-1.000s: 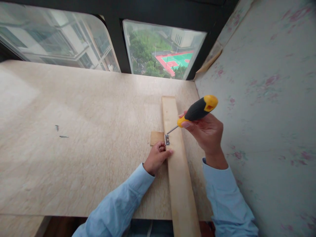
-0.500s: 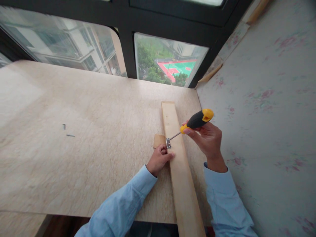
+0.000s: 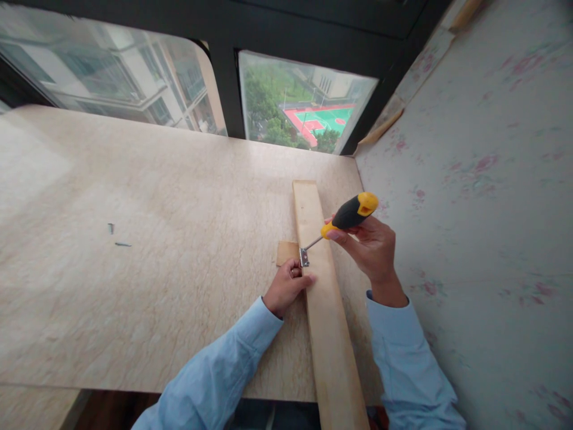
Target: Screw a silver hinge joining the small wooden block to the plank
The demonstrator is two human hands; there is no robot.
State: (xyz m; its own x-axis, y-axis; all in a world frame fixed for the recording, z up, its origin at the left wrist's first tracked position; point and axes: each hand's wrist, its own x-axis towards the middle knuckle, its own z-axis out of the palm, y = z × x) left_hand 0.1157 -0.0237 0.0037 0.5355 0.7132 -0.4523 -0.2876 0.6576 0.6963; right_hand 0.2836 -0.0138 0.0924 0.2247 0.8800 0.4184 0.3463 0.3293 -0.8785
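A long pale wooden board [image 3: 329, 316] lies lengthwise before me. On its left edge sits a small silver metal hinge [image 3: 304, 257]. My left hand [image 3: 286, 285] grips the board just below the hinge, thumb on top and fingers curled at the side. In my right hand [image 3: 369, 245] is a screwdriver [image 3: 348, 214] with a black and yellow handle, held tilted between thumb and fingers. Its tip touches the upper part of the hinge, where a screw head is too small to make out. A small flat wood piece [image 3: 287, 253] shows beside the board, left of the hinge.
Two loose screws [image 3: 117, 236] lie on the marbled countertop [image 3: 179, 239] at the left. A dark-framed window [image 3: 308, 101] borders the far side. Close on the right stands a flower-papered wall [image 3: 483, 209]. The countertop's front edge runs near my body.
The view has shifted slightly, so everything sits a little further left and up. The screwdriver stays on the hinge, its handle slightly moved; both hands keep their grips.
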